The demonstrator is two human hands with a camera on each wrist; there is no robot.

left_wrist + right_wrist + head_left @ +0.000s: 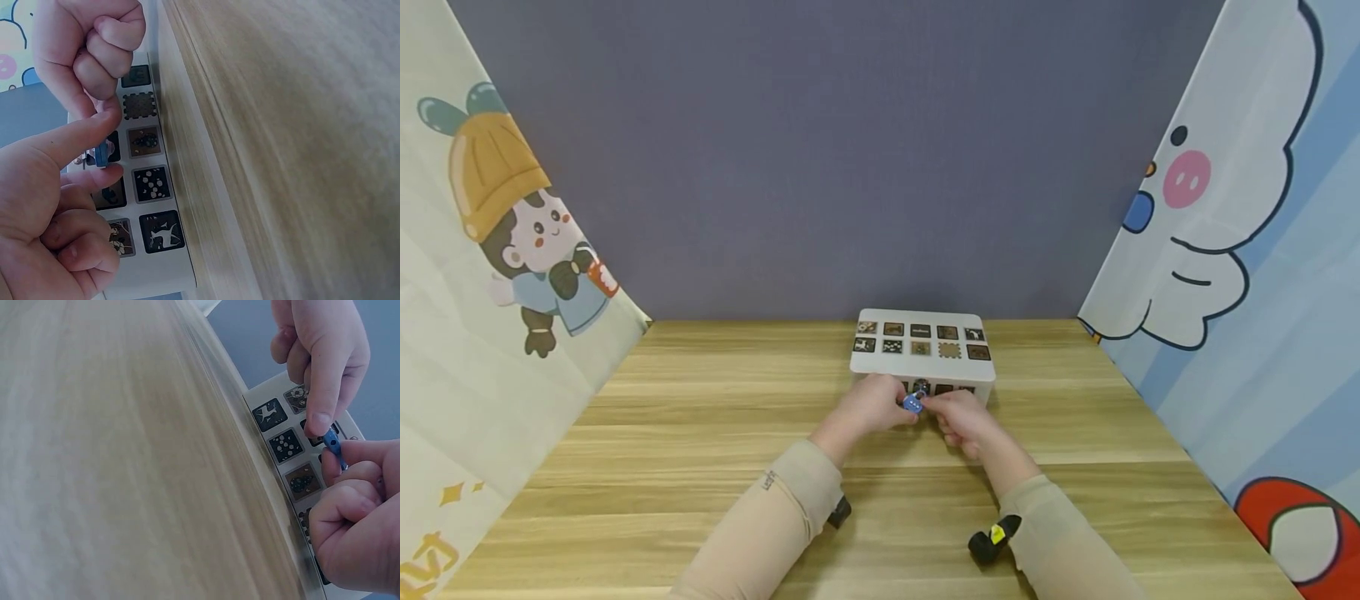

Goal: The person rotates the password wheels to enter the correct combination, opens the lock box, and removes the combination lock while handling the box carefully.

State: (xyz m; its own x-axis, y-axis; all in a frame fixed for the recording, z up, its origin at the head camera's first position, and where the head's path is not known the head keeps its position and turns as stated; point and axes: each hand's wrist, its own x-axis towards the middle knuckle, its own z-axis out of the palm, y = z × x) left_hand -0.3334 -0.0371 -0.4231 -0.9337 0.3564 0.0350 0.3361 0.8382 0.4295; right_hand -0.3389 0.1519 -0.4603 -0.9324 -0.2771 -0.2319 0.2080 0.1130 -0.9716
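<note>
A small blue padlock [913,403] hangs at the metal clasp [921,386] on the front of a white box [925,367] printed with square pictures. My left hand [880,403] pinches the padlock between thumb and index finger from the left. From the other side, my right hand [962,418] pinches its right end, fingertips close to the left hand's. In the right wrist view the blue padlock [333,442] lies between both hands' fingertips. The left wrist view shows its blue edge [101,155]; the fingers cover most of the rest.
The box stands on a wood-grain table [737,392] near its back edge, before a grey-blue panel [850,167]. Cartoon-printed curtains rise at the left [445,292] and right [1262,333]. Dark wrist devices [988,546] sit below the sleeves.
</note>
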